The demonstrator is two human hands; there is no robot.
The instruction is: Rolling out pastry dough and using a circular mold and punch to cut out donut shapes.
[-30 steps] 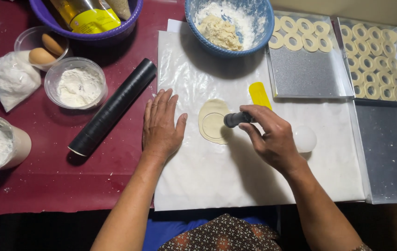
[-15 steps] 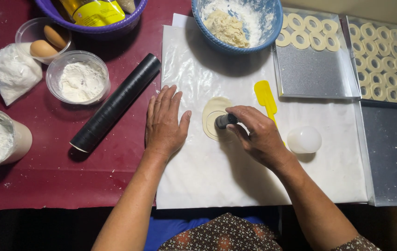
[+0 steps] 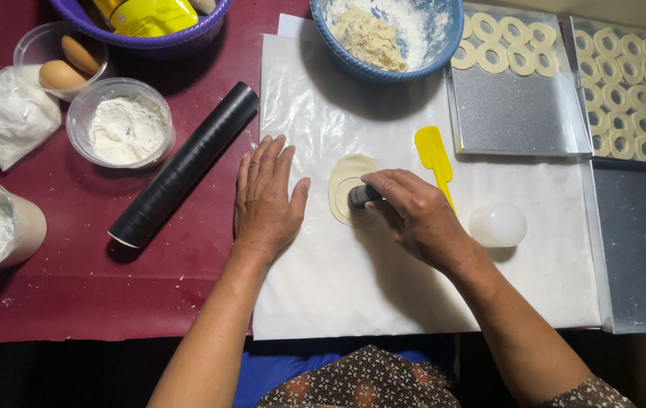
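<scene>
Dough disc (image 3: 348, 181) lies on white paper (image 3: 413, 287); my right hand (image 3: 413, 215) grasps a small dark cutter (image 3: 360, 196) pressed into it, my left hand (image 3: 266, 198) flat, fingers released, alongside. Cut rings (image 3: 500, 53) partly fill one tray (image 3: 519, 117); dough remains in the blue bowl (image 3: 429, 64).

There is a single view, from a camera worn on the person's head. It looks almost straight down onto the work surface, from close above, so that both forearms enter from the bottom edge and the person's lap shows at the bottom middle. The white sheet (image 3: 421, 295) fills the centre, with the left hand (image 3: 266, 200) and right hand (image 3: 413, 215) near the middle of the frame. The far side of the table lies at the top edge, where the blue bowl (image 3: 387, 64) and the purple bowl (image 3: 149, 41) are cut off. The metal trays (image 3: 519, 113) run off to the right, and the red tablecloth (image 3: 73, 279) reaches the left edge.
</scene>
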